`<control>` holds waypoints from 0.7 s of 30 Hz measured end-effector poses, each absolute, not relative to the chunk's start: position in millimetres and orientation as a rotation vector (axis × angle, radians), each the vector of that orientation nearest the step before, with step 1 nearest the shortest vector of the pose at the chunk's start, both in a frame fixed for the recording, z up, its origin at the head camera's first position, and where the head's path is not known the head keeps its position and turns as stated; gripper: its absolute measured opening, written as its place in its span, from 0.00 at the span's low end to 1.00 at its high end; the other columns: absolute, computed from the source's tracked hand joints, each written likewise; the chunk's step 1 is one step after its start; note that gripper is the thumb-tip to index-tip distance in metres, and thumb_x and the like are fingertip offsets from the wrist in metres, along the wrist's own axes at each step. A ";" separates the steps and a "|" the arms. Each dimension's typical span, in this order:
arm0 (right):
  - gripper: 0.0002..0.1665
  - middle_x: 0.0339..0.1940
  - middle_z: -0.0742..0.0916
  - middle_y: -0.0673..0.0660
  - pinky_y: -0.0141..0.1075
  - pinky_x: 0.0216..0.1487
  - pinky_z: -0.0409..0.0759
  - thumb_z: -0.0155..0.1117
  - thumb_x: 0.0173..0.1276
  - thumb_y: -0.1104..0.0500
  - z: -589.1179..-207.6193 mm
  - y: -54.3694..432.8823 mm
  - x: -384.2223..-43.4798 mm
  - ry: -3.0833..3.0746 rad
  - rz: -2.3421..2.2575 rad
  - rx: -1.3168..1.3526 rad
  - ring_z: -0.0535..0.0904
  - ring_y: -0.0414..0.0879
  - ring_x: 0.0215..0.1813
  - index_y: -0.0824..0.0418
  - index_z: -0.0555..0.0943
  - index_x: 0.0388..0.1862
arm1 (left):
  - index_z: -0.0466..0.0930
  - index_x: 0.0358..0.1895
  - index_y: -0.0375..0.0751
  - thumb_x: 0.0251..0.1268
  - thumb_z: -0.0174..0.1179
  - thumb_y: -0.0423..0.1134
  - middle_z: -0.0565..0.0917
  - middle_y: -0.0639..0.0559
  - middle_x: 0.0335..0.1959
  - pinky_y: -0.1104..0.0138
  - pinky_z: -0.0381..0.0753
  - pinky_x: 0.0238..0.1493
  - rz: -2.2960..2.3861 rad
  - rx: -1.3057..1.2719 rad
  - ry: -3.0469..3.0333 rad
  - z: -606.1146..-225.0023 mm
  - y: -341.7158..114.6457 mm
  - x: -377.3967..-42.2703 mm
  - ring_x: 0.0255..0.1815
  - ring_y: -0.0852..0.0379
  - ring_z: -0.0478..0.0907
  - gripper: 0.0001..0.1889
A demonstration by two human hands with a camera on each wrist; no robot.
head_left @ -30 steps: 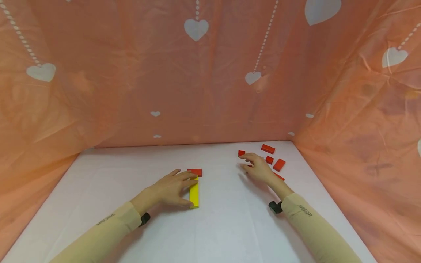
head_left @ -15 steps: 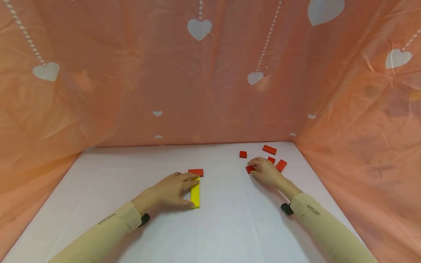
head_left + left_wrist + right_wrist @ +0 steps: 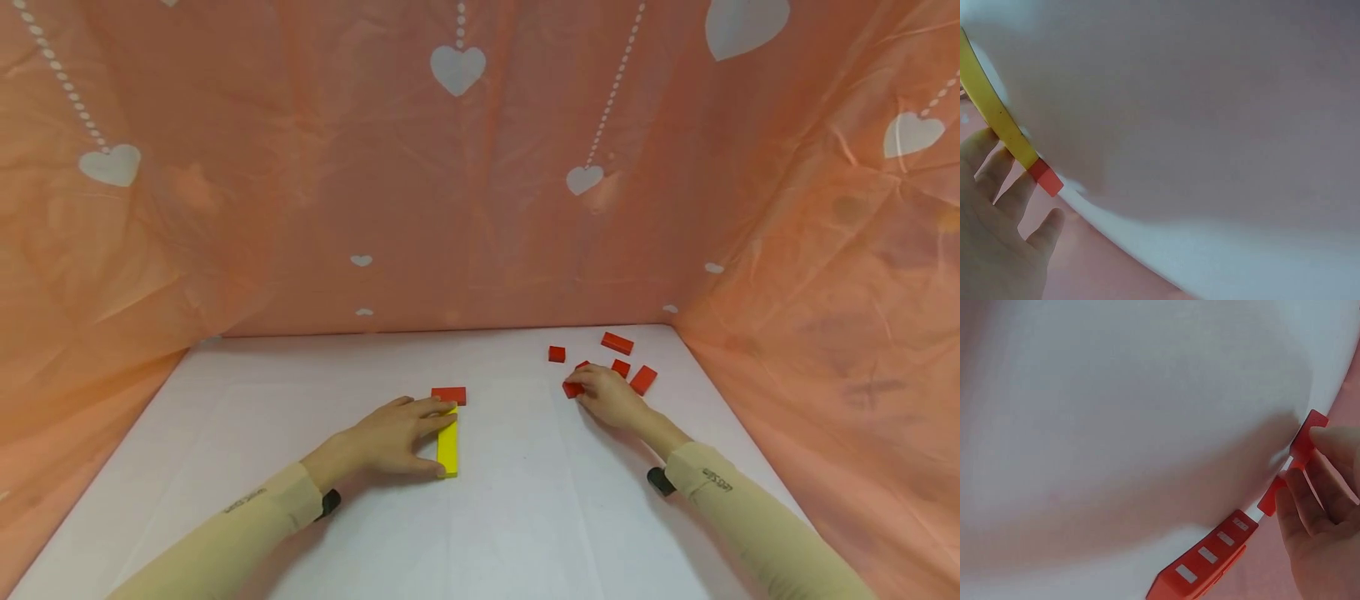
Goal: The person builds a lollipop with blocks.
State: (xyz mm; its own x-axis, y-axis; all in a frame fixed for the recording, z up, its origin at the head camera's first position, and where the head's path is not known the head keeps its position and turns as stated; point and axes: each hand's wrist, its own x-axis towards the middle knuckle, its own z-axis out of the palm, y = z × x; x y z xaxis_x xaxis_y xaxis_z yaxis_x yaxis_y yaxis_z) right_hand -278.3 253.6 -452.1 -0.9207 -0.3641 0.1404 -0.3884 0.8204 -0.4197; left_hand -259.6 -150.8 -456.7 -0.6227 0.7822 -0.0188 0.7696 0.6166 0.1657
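In the head view my left hand (image 3: 397,437) lies with spread fingers over a long yellow block (image 3: 447,450). Its thumb is at the near end and its fingertips rest on the far part. A red block (image 3: 448,394) lies crosswise at the yellow block's far end; the left wrist view shows fingertips along the top edge of the yellow block (image 3: 994,109). On the right, my right hand (image 3: 613,398) pinches a small red block (image 3: 572,389) between thumb and fingers. The right wrist view has the thumb pressed to that red block (image 3: 1307,434).
Around my right hand several red blocks lie loose: one cube (image 3: 557,354) to the left, a bar (image 3: 617,342) at the back, another block (image 3: 643,380) to the right. A red piece with white rectangles (image 3: 1207,556) shows in the right wrist view. Pink curtains (image 3: 480,208) enclose the table.
My right hand has moved slightly right and down from above the blocks and closed its thumb and fingers on a red block. The left hand stays on the yellow block.
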 end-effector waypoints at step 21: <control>0.17 0.54 0.86 0.62 0.54 0.61 0.83 0.68 0.71 0.70 -448.5 248.4 -286.5 -2.884 0.783 0.616 0.82 0.59 0.57 0.65 0.85 0.58 | 0.71 0.77 0.47 0.64 0.62 0.69 0.69 0.51 0.78 0.44 0.66 0.75 0.212 1.304 2.732 -457.5 -150.0 -260.6 0.77 0.49 0.67 0.44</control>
State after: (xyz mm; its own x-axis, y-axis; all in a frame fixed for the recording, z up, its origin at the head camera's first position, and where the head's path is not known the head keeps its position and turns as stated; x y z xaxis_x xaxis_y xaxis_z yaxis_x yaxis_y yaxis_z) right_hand -286.5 248.4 -448.5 -0.9146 -0.3578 0.1883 -0.4038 0.7872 -0.4661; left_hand -260.6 -150.0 -457.5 -0.6262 0.7789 -0.0362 0.7639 0.6221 0.1715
